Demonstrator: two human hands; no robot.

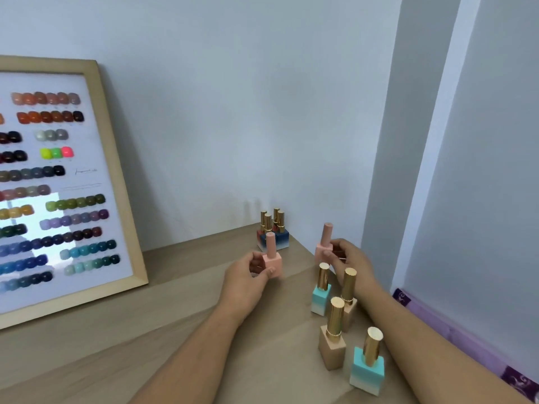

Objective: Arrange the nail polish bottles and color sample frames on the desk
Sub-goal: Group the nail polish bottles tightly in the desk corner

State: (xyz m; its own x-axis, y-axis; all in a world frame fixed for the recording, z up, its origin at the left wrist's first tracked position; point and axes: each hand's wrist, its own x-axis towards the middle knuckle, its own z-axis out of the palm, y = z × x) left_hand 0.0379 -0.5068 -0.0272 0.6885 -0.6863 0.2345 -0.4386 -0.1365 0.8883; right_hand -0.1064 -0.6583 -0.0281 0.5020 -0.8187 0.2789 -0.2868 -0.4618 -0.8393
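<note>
The left hand [248, 275] pinches a pink bottle [272, 259] upright by its square base, low over the wooden counter [180, 325]. The right hand [348, 262] closes its grip around a second pink bottle [324, 242], also upright. Just in front of the right hand stand four gold-capped bottles [335, 325], two turquoise and two beige. A dark cluster of bottles [272, 230] sits in the back corner. A framed colour sample chart [58, 182] leans against the wall at left.

Wooden desk [180, 330] with leaning color sample frame [116, 182], gold-capped polish bottles [332, 333], corner cluster [274, 231].
</note>
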